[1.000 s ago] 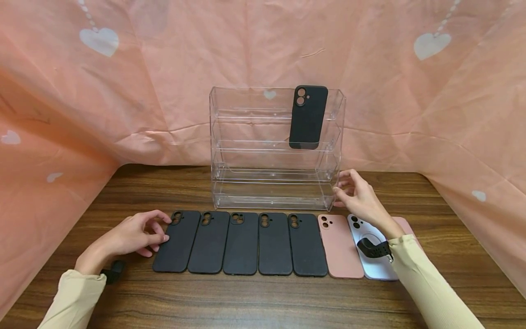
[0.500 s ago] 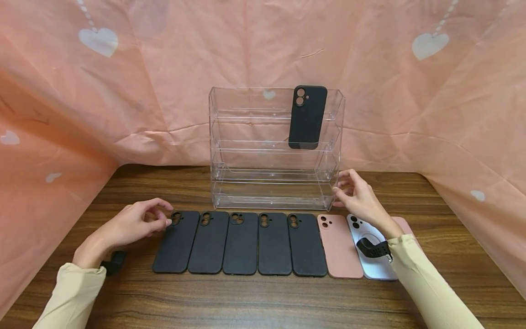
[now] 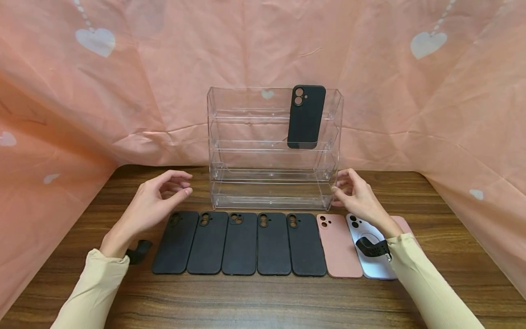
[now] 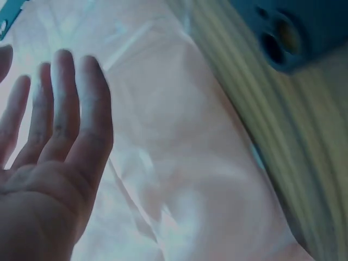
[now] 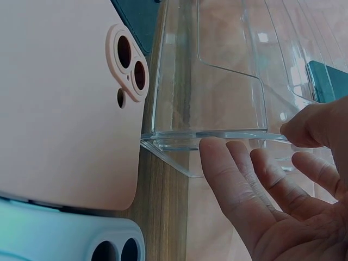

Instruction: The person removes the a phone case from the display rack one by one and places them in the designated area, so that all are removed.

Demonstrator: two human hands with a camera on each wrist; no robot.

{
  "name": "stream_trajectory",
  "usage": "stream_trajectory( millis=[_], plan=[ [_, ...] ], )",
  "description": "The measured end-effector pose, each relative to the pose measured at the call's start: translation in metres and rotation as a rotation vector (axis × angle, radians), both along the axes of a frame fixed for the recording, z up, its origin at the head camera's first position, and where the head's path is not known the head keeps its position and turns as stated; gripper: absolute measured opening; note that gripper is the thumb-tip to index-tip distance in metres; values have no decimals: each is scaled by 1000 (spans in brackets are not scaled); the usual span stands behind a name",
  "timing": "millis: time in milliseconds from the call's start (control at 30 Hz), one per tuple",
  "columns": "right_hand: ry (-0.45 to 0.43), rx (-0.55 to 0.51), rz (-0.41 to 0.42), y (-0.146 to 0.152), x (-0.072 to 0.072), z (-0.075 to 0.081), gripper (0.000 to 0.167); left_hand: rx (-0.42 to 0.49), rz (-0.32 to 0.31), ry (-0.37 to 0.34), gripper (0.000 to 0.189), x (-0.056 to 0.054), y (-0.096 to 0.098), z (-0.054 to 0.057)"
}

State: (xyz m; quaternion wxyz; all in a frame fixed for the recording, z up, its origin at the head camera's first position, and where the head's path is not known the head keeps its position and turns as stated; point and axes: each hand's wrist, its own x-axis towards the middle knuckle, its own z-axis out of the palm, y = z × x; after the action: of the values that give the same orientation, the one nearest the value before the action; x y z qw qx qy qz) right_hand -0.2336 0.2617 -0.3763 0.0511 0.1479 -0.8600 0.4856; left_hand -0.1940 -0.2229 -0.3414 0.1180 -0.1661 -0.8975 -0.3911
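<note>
A clear acrylic tiered rack point(image 3: 273, 189) stands at the middle of the table. One black phone case point(image 3: 307, 121) leans upright in its upper part, to the right. My left hand point(image 3: 152, 201) hovers over the table left of the rack, holding nothing, its fingers point(image 4: 95, 103) loosely bent and apart. Against the rack's lower right side, the fingertips of my right hand point(image 3: 361, 198) rest, thumb toward the front. Below the rack lies a row of phone cases: several black ones point(image 3: 239, 246), a pink one point(image 3: 340, 251) and a white one point(image 3: 370, 269) partly under my right wrist.
Another pink case point(image 3: 404, 225) at the row's right end is mostly hidden behind my right forearm. The wooden table point(image 3: 263, 301) extends in front of the row. Pink cloth point(image 3: 164, 105) with white hearts hangs behind and on both sides.
My left hand has lifted from beside the leftmost black case and moved up and right, toward the rack's left side. My right hand stays at the rack.
</note>
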Motion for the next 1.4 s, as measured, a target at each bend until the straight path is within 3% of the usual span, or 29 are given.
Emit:
stream_trajectory(
  millis=[367,733,933,1400],
  plan=[
    [11,9,-2,0,0,0,37,189,-35,51,36,-17,44,19],
    [1,5,-5,0,0,0,37,278,-141,79,35,-37,86,31],
    [1,22,-11,0,-1,0,36,337,-166,74,35,-47,104,37],
    [9,49,-10,1,-1,2,37,436,-210,107,37,-84,154,45]
  ],
)
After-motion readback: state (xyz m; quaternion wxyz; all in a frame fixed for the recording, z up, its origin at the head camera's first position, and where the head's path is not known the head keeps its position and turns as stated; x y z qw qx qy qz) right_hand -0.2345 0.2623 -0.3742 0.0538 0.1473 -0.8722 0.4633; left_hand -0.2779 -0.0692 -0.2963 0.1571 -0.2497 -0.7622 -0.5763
